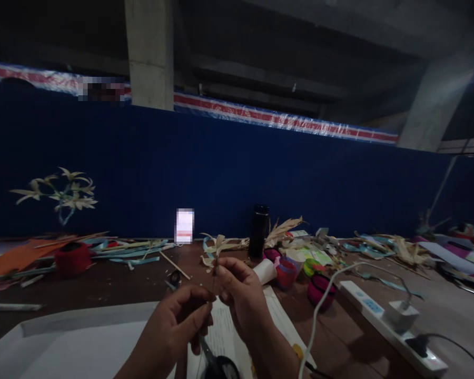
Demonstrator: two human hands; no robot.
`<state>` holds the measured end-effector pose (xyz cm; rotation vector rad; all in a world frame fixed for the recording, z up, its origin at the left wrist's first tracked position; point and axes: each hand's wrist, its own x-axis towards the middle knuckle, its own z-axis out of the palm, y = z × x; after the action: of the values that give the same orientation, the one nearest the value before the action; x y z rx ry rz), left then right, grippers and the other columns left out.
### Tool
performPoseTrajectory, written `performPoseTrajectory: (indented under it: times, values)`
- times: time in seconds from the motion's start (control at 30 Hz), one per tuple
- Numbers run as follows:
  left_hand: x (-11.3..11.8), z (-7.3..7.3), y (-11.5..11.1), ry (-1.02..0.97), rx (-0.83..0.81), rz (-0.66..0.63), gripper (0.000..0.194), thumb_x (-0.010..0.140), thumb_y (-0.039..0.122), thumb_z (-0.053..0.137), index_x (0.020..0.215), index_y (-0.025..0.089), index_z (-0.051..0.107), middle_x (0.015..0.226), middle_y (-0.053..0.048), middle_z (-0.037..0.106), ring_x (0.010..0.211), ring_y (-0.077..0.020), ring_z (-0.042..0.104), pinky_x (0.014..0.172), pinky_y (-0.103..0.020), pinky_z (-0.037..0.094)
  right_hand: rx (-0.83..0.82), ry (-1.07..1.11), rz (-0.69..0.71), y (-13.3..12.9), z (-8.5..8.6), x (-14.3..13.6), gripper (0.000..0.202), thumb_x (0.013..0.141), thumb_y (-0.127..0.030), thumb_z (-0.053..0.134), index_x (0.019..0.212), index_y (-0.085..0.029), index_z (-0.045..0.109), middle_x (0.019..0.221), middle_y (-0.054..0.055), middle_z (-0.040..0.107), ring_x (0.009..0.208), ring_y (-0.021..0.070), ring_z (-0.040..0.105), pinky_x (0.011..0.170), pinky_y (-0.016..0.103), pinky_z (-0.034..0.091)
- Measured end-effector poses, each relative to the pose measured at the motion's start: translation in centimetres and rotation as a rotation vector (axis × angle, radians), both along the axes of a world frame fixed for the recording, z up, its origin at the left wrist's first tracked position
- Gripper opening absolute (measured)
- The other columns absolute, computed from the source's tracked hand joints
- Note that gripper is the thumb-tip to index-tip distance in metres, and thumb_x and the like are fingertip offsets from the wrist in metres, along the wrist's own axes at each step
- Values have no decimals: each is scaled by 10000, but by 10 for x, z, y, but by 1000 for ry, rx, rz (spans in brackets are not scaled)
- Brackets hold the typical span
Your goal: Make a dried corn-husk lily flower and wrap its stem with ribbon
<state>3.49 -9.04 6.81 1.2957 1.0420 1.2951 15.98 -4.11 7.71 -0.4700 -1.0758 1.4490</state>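
In the middle of the head view my right hand (239, 287) pinches the thin stem of a small pale flower (219, 245), which looks made of dried husk. Lower and to the left, my left hand (185, 318) has its thumb and fingers pressed together on a thin dark thread (214, 287) running up to the stem. Both hands are raised above the table. Under them is a printed paper sheet (223, 326). Scissors (221, 366) with dark handles show below the hands; whether they touch the left fingers I cannot tell.
A white tray (82, 326) lies front left, with a red thread spool (73, 259) behind it. Husk flowers (65, 195) stand far left. A lit phone (184, 226) and black bottle (259, 231) stand at the back. A white power strip (391, 326) and cable (319, 305) lie right.
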Motion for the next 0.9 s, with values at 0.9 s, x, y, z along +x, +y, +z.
performPoseTrajectory:
  times: [0.9]
  values:
    - [2,5,-3,189,70,61,185,736,331,598,811,162,618,669,-22,618,619,-148,548,576,-254,432,-20,-7,-29,-5,0,-5,175,718,-297,680,783,-145,620,480,-58,459,397,26,263,404,200,125]
